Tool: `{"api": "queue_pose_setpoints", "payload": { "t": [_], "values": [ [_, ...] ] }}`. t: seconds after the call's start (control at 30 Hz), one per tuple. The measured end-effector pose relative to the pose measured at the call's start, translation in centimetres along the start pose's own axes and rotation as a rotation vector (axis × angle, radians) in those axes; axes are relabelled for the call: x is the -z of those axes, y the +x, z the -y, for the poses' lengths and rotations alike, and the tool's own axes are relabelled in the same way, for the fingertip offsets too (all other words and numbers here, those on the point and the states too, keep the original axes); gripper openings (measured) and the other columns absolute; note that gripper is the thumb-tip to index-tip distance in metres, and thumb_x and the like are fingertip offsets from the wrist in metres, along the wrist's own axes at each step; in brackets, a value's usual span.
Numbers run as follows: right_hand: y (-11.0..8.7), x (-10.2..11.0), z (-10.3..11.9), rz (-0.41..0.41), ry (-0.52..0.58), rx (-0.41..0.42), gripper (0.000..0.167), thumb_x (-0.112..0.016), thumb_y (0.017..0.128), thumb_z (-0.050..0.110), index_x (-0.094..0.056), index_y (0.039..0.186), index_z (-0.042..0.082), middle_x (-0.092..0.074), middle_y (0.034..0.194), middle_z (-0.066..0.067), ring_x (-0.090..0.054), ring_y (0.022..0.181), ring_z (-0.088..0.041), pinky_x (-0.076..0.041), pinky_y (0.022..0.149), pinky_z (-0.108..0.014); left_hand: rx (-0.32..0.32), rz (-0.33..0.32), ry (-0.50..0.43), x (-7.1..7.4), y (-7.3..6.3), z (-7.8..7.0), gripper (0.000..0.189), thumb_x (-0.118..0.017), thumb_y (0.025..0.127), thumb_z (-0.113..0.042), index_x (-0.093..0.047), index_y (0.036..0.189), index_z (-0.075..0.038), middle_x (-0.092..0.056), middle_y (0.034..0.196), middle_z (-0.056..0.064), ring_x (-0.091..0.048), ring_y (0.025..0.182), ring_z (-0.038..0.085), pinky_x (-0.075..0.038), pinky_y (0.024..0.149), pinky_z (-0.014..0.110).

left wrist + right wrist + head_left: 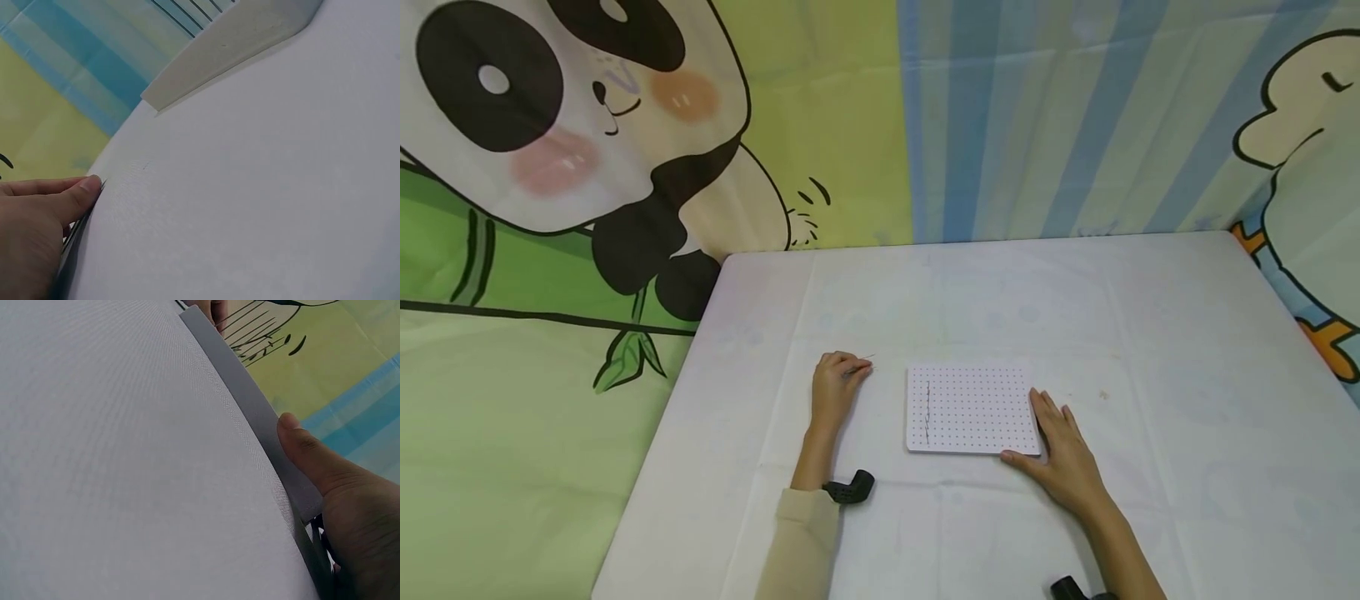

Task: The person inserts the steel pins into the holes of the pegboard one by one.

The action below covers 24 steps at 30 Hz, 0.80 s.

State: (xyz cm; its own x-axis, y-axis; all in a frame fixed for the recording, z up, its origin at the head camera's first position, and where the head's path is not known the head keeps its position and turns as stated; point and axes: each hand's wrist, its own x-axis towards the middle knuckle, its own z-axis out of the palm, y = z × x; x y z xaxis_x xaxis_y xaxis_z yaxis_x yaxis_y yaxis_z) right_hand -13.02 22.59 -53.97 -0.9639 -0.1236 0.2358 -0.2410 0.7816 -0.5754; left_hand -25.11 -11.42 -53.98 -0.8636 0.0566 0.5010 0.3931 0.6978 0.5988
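Note:
A white pegboard point(977, 408) with rows of small holes lies flat on the table. Several thin dark pins point(928, 412) stand in a column near its left edge; the right wrist view shows these pins point(256, 325) rising upright. To the left of the board, apart from it, my left hand point(835, 392) pinches thin dark pins point(859, 369) between thumb and fingers; their exact number cannot be told. My right hand point(1067, 462) rests at the board's lower right corner, thumb on the front edge, fingers spread along the right side.
A white cloth covers the table point(970, 533) around the board. Behind it hangs a printed curtain point(1037, 117) with cartoon animals. Each wrist carries a black camera mount, such as the left one point(853, 487).

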Motion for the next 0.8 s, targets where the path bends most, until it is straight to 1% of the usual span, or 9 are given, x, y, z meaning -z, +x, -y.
{"api": "queue_pose_setpoints", "payload": {
  "t": [0.2, 0.33, 0.47, 0.6, 0.8],
  "values": [
    [0.1, 0.03, -0.03, -0.002, -0.005, 0.01, 0.103, -0.077, 0.069, 0.047, -0.023, 0.145, 0.003, -0.031, 0.144, -0.023, -0.023, 0.134, -0.034, -0.006, 0.112, -0.039, -0.006, -0.011, -0.008, -0.08, 0.02, -0.09, 0.011, -0.078, 0.073, -0.015, -0.075, 0.082, -0.008, -0.063, 0.082, 0.003, -0.054, 0.08, 0.02, -0.044, 0.073, 0.036],
    [0.08, 0.05, -0.04, 0.004, -0.005, 0.003, 0.104, -0.077, 0.069, 0.048, -0.022, 0.146, 0.004, -0.03, 0.144, -0.022, -0.023, 0.135, -0.034, -0.006, 0.112, -0.039, 0.001, -0.025, -0.001, -0.04, 0.03, -0.17, 0.01, -0.079, 0.072, -0.015, -0.074, 0.079, -0.007, -0.063, 0.079, 0.002, -0.053, 0.077, 0.019, -0.044, 0.069, 0.033],
    [0.0, 0.08, -0.01, 0.014, 0.004, -0.017, 0.104, -0.076, 0.07, 0.048, -0.021, 0.146, 0.005, -0.028, 0.145, -0.022, -0.021, 0.135, -0.034, -0.006, 0.112, -0.041, 0.005, -0.025, 0.029, -0.08, 0.09, -0.2, 0.011, -0.079, 0.072, -0.016, -0.074, 0.076, -0.008, -0.063, 0.077, 0.002, -0.053, 0.074, 0.018, -0.044, 0.066, 0.031],
    [-0.07, 0.05, 0.03, 0.019, 0.009, -0.028, 0.104, -0.076, 0.07, 0.048, -0.02, 0.147, 0.006, -0.028, 0.146, -0.021, -0.02, 0.135, -0.035, -0.006, 0.112, -0.042, -0.007, -0.018, 0.073, -0.08, 0.16, -0.31, 0.012, -0.078, 0.073, -0.017, -0.073, 0.076, -0.007, -0.063, 0.077, 0.002, -0.053, 0.074, 0.019, -0.044, 0.068, 0.032],
    [-0.17, -0.05, 0.02, 0.019, 0.015, -0.024, 0.104, -0.076, 0.07, 0.048, -0.021, 0.146, 0.005, -0.027, 0.146, -0.022, -0.02, 0.135, -0.035, -0.005, 0.112, -0.042, -0.027, 0.003, 0.148, -0.06, 0.02, -0.6, 0.013, -0.076, 0.075, -0.02, -0.072, 0.077, -0.008, -0.063, 0.076, 0.001, -0.054, 0.074, 0.021, -0.044, 0.07, 0.033]
  ]
}}
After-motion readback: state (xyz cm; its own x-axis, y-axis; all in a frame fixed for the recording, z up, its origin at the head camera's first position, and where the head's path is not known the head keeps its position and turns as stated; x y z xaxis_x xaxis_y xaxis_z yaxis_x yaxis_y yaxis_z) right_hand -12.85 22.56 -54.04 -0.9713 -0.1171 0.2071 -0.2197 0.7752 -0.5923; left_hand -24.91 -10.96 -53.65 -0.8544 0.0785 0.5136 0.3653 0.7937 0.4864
